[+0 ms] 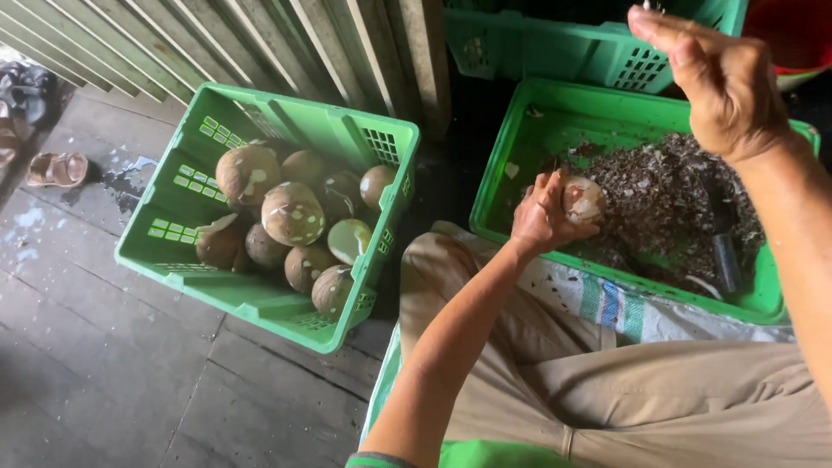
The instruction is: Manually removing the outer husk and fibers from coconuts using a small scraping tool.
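Brown coconut [582, 199] sits clamped in the left hand [542, 217] over a green crate [520, 147]; above it, the right hand [724, 82] is raised, fingers together.

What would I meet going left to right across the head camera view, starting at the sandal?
Brown sandal → green plastic crate of brown peeled coconuts → left hand gripping a partly peeled coconut → green plastic crate of brown shell scraps → raised right hand.
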